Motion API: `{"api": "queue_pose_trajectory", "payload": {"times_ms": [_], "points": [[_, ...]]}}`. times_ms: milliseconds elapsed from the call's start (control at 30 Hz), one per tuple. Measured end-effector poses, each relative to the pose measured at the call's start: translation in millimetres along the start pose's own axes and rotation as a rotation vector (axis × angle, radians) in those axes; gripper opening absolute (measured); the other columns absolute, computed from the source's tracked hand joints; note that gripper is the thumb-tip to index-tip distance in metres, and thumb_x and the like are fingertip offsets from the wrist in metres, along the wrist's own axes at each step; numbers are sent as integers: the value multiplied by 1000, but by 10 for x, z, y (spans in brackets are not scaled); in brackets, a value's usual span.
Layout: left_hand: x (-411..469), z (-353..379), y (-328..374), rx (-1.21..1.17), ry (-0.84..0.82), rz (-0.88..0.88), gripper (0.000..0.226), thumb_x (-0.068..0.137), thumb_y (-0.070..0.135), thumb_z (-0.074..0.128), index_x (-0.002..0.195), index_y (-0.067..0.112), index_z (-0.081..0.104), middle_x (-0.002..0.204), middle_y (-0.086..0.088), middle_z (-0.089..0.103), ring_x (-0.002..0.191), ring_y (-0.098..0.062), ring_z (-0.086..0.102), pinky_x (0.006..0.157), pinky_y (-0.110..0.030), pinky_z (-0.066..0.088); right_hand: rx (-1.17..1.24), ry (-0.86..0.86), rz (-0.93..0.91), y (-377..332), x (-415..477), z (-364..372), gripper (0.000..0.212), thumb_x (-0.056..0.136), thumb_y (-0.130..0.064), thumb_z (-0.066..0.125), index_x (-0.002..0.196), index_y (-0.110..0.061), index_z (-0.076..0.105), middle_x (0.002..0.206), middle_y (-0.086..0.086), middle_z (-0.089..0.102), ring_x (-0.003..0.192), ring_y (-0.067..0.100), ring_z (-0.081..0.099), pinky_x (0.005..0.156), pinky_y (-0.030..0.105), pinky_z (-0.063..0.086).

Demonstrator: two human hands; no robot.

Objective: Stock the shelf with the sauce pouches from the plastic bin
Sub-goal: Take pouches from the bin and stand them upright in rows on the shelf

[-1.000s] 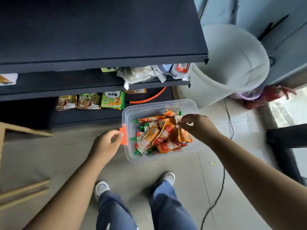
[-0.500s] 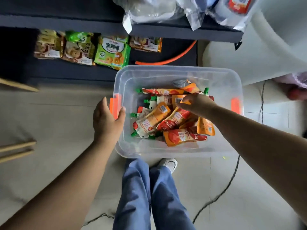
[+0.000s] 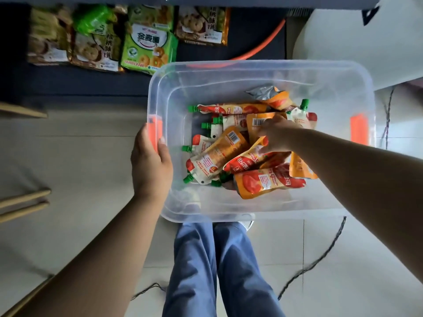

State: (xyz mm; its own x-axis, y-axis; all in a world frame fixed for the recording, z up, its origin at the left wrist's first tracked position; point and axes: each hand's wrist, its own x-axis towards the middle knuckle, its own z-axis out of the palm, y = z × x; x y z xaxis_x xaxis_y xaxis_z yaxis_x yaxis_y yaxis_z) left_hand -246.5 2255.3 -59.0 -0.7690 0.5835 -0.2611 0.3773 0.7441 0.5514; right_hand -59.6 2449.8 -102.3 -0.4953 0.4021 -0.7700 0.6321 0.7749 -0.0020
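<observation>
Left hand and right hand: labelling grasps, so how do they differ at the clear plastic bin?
The left hand grips the left rim of the clear plastic bin at its orange latch; the right hand is inside the bin, on the orange sauce pouches. The left hand's thumb hooks over the rim; whether the right hand pinches a pouch is unclear. Both are at this bin.

Biscuit packets (image 3: 146, 46) lie left of an orange hose (image 3: 266, 42).
</observation>
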Motion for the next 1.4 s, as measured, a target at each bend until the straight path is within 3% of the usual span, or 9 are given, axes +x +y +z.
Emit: {"api": "queue_pose_trajectory", "payload": {"times_ms": [233, 433, 567, 633, 700, 833, 1033, 1200, 1400], "points": [[3, -33, 37, -1, -55, -57, 42, 96, 22, 36, 135, 6, 36, 133, -17, 48, 118, -37, 45, 95, -40, 39, 203, 47, 36, 42, -292, -227, 40, 86, -42, 58, 119, -19, 60, 117, 6, 60, 104, 24, 54, 75, 28, 42], [-177, -239, 444, -6, -27, -24, 68, 82, 47, 37, 130, -1, 44, 136, -22, 45, 126, -36, 40, 105, -40, 30, 1220, 254, 212, 57, -935, -566, 29, 77, -25, 72, 101, -9, 71, 90, 4, 67, 82, 18, 61, 72, 23, 51], [-455, -391, 1086, -446, -505, -188, 29, 82, 51, 55, 108, 37, 54, 121, 8, 59, 105, 9, 54, 93, -11, 38, 1728, 169, 100, -194, -1363, -593, 13, 74, -22, 71, 70, -10, 70, 71, 4, 71, 66, 18, 66, 59, 24, 55], [-519, -388, 1232, -603, -684, -323, 46, 61, 69, 62, 92, 36, 61, 111, 4, 67, 100, -6, 62, 97, -30, 45, 1838, 80, 42, -378, -1497, -583, 16, 68, -28, 71, 60, -14, 70, 64, -1, 70, 61, 14, 66, 56, 22, 53], [-521, -426, 1276, -762, -691, -496, 46, 59, 62, 68, 91, 29, 64, 103, -4, 71, 99, -23, 66, 97, -46, 47, 1864, -4, 8, -502, -1560, -567, 21, 64, -36, 71, 68, -16, 74, 77, 4, 74, 75, 22, 70, 71, 32, 57], [-419, -473, 1128, -760, -626, -548, 29, 71, 52, 63, 91, 31, 63, 103, 1, 69, 97, -20, 64, 91, -40, 47, 1896, -56, 44, -440, -1477, -561, 24, 83, -36, 58, 89, -15, 67, 88, -2, 72, 83, 13, 70, 73, 23, 55], [-169, -408, 860, -766, -489, -552, 12, 81, 31, 62, 92, 27, 63, 96, 3, 68, 94, -20, 63, 97, -44, 45, 2121, 198, 499, 86, -815, -519, 33, 90, -41, 51, 91, -9, 58, 94, 7, 60, 87, 19, 59, 82, 31, 48], [-100, -299, 685, -793, -471, -541, 39, 60, 43, 67, 96, 29, 63, 105, 1, 68, 103, -23, 62, 100, -47, 42, 2388, 105, 614, 125, -312, -519, 73, 85, -49, 57, 137, -4, 34, 137, 17, 48, 123, 31, 50, 98, 41, 44], [-118, -232, 615, -774, -496, -515, 25, 65, 43, 65, 87, 31, 63, 93, 10, 69, 99, -18, 63, 100, -44, 43, 2819, 133, 455, -74, -134, -465, 39, 94, -27, 50, 121, 0, 47, 120, 22, 56, 123, 33, 50, 102, 38, 43]]}}
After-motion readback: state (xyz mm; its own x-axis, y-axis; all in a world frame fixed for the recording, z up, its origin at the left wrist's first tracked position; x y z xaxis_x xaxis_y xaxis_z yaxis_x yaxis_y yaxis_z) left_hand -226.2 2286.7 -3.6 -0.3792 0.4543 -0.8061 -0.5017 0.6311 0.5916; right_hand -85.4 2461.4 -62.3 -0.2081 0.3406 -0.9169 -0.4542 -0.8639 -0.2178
